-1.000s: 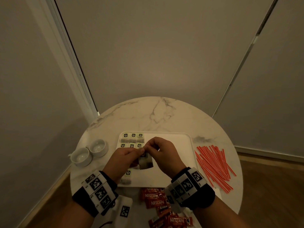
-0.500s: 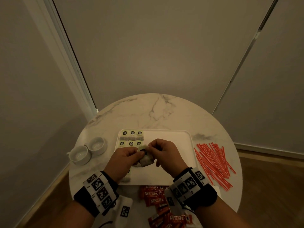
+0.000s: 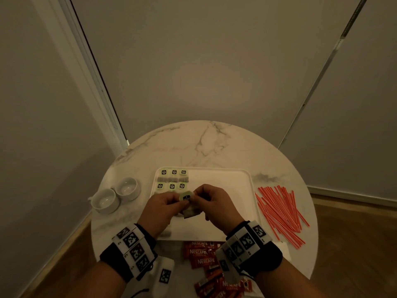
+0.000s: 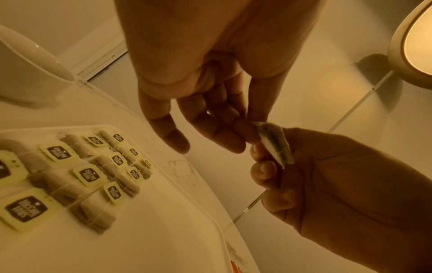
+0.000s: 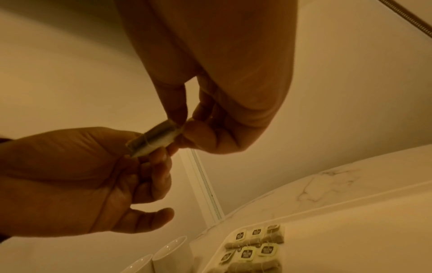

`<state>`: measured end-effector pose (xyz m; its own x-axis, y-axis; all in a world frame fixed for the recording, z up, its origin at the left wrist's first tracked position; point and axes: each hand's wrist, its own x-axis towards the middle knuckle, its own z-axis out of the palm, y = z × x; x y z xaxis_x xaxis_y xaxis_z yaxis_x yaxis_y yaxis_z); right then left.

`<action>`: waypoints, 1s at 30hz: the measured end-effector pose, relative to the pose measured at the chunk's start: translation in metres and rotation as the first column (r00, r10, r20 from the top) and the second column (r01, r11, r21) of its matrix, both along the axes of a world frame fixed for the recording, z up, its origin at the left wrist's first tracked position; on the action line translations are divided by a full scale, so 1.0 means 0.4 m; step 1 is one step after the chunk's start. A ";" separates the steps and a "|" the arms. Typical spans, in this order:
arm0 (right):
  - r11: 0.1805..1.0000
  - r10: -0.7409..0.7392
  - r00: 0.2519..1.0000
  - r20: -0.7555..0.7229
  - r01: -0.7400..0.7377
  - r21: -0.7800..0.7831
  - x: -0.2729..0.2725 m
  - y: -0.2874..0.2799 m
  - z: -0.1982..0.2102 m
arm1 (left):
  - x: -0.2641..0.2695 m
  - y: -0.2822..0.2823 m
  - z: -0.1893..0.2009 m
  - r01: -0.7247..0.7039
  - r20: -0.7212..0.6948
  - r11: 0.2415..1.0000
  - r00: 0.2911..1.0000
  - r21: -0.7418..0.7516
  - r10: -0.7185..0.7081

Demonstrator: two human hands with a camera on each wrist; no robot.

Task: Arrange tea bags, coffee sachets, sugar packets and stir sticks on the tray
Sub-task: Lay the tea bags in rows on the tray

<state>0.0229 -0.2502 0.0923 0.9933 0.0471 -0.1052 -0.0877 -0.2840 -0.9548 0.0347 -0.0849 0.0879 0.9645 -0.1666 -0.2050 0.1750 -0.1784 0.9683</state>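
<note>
1. Two cups (image 3: 116,193) are sitting left of the tray (image 3: 225,179).
2. Left hand (image 3: 163,206) and right hand (image 3: 217,203) are both pinching one tea bag (image 3: 189,206) above the tray.
3. Sticks (image 3: 279,211) are lying right of it.

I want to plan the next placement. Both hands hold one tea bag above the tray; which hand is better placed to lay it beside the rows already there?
Probably the left hand: it already pinches the tea bag, and the rows of tea bags fill the tray's left side, nearer to it than to the right hand.
</note>
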 end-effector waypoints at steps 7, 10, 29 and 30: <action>0.982 -0.126 0.973 -0.192 0.150 0.115 0.007 0.024 -0.077 | -0.013 0.006 -0.065 0.110 -0.220 0.993 0.970 0.032 -0.101; 0.966 -0.161 0.926 -0.342 0.219 0.140 0.007 0.047 -0.145 | -0.024 0.014 -0.121 0.067 -0.319 0.997 0.946 0.031 -0.054; 0.963 -0.197 0.849 -0.491 0.073 -0.261 0.037 0.111 -0.285 | -0.042 0.097 -0.237 0.265 -0.080 0.688 0.954 0.676 -0.289; 0.957 -0.193 0.849 -0.491 0.053 -0.285 0.038 0.111 -0.286 | -0.044 0.097 -0.243 0.260 -0.059 0.670 0.950 0.696 -0.307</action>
<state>0.0383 -0.2060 -0.0222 0.7909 -0.1698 -0.5879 -0.5909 -0.4615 -0.6617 0.0173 -0.0461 -0.0094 0.9085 -0.2692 -0.3197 -0.0487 -0.8279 0.5588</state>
